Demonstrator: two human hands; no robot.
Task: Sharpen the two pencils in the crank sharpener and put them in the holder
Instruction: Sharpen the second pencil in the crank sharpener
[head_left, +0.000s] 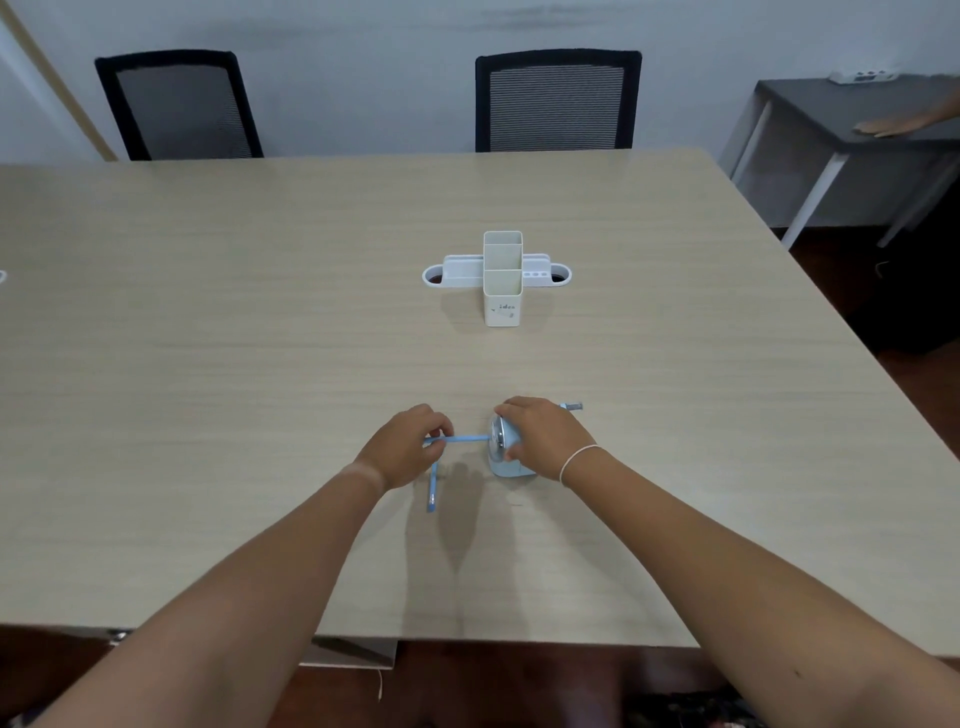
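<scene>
Nearest us, the spare pencil (432, 488) is lying while our left hand (410, 447) is pinching another pencil (465, 439) into the sharpener (506, 452), our right hand (545, 434) clasping it; skewed feeding could snap the lead.

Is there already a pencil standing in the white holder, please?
No, the holder shows bare compartments; one pencil is at the sharpener, the other pencil lies on the table.
</scene>
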